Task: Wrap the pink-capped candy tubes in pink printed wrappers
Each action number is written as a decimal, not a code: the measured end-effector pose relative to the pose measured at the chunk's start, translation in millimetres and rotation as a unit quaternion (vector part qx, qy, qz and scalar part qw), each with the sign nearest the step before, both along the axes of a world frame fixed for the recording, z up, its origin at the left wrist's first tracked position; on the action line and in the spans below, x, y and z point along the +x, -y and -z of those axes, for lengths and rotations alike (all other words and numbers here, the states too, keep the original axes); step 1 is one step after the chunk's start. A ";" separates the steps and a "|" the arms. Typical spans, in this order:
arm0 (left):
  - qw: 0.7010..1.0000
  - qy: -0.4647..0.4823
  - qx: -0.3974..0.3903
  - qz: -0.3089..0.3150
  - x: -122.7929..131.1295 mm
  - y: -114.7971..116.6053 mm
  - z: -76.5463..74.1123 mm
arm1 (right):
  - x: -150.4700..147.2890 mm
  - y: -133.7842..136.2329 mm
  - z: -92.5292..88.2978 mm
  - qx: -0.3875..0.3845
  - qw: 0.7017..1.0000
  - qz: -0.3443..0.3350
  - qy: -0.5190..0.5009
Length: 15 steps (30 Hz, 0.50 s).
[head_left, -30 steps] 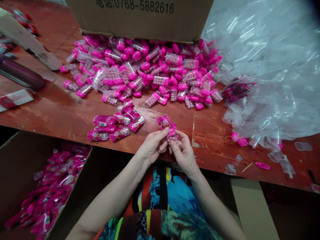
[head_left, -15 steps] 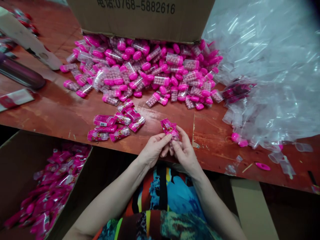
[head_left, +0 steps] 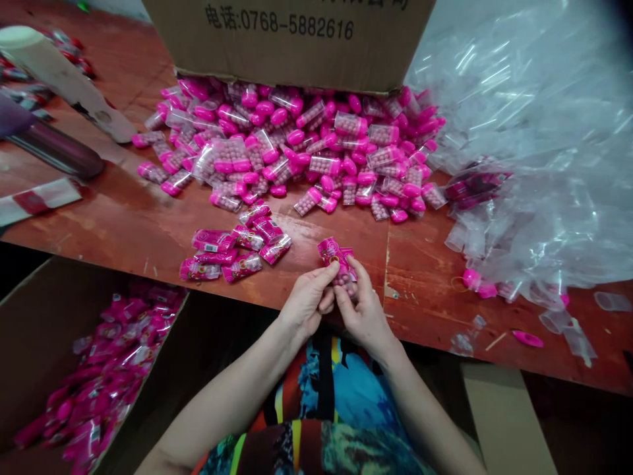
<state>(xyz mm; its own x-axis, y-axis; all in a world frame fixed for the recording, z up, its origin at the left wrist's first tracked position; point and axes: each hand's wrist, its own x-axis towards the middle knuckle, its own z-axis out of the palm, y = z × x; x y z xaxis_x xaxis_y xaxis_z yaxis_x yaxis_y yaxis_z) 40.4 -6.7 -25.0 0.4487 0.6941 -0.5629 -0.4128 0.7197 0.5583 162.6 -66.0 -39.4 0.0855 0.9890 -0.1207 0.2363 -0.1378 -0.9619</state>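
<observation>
Just over the table's near edge, my left hand (head_left: 309,298) pinches a pink printed wrapper (head_left: 328,249) between thumb and fingers. My right hand (head_left: 363,310) closes on a clear candy tube (head_left: 350,289) with small pink balls inside, right against the wrapper. A second bit of pink wrapper shows behind my right fingertips; whether it is a separate piece I cannot tell. Left of my hands lie several wrapped candy tubes (head_left: 242,266) in a small group. Beyond them spreads a large heap of unwrapped tubes with pink caps (head_left: 324,165).
A cardboard box (head_left: 297,49) stands behind the heap. Clear plastic bags (head_left: 534,218) with loose empty tubes cover the right side. At lower left, an open carton (head_left: 30,343) holds many wrapped tubes. A dark bottle (head_left: 54,148) and a white cylinder (head_left: 54,69) lean at far left.
The whole view has shifted slightly, so things sit a little lower and to the right. My fingers have moved slightly around the wrapper and tube, which both hands still hold.
</observation>
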 end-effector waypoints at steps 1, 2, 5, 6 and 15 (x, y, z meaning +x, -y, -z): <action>1.000 -0.002 0.005 0.002 -0.3 0.5 -1.5 | -0.3 -0.6 -1.6 -0.008 0.999 -0.003 -0.041; 1.000 -0.005 0.013 0.009 -0.8 1.0 -3.1 | -0.5 -1.6 -3.4 -0.021 0.996 -0.004 -0.092; 0.998 -0.016 0.045 0.050 -3.3 2.4 -6.3 | -0.1 -5.6 -7.6 -0.078 0.967 0.001 -0.241; 0.996 -0.022 0.055 0.061 -4.2 3.1 -6.5 | 0.5 -7.1 -8.3 -0.096 0.957 0.000 -0.275; 0.993 -0.051 0.083 0.063 -11.7 1.3 -5.6 | 3.1 -3.9 -7.9 -0.099 0.951 0.000 -0.294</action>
<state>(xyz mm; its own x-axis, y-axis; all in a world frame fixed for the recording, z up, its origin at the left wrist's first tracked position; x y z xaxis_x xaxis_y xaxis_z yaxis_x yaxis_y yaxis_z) 28.7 -8.0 -19.4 0.4848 0.7225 -0.4929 -0.2603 0.6573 0.7073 165.6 -62.1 -31.5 -0.0543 0.9419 -0.3315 -0.3339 -0.3300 -0.8830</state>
